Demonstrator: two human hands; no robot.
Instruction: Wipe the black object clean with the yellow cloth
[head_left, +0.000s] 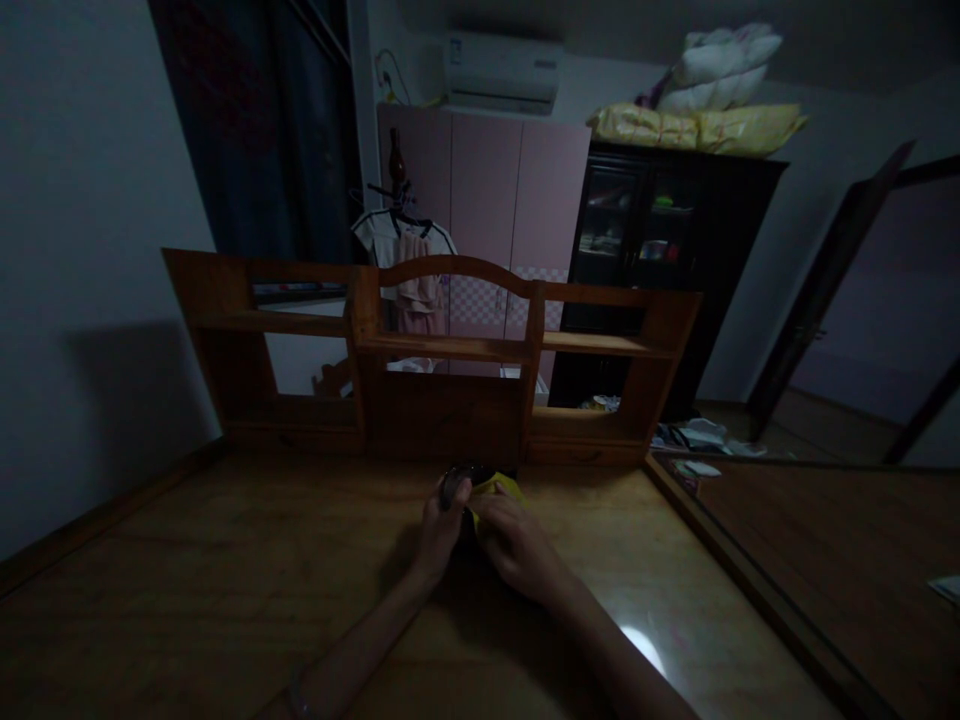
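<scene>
Both my hands meet over the far middle of the wooden desk point(225, 580), just in front of the wooden shelf unit point(442, 350). My left hand point(441, 525) is closed on a small dark rounded object point(459, 478) that I cannot name in the dim light. My right hand point(514, 540) is closed on a yellow cloth or wrapper point(501, 487), pressed against that dark object. The fingers of both hands are curled together and touch each other.
The desk's raised edge point(750, 580) runs along the right side, with wooden floor and scattered papers point(694, 435) beyond. A pink wardrobe point(495, 200), a dark glass cabinet point(645, 240) topped with bedding, hanging clothes point(409, 270) and an open door point(840, 290) stand behind. A wall point(75, 300) bounds the left.
</scene>
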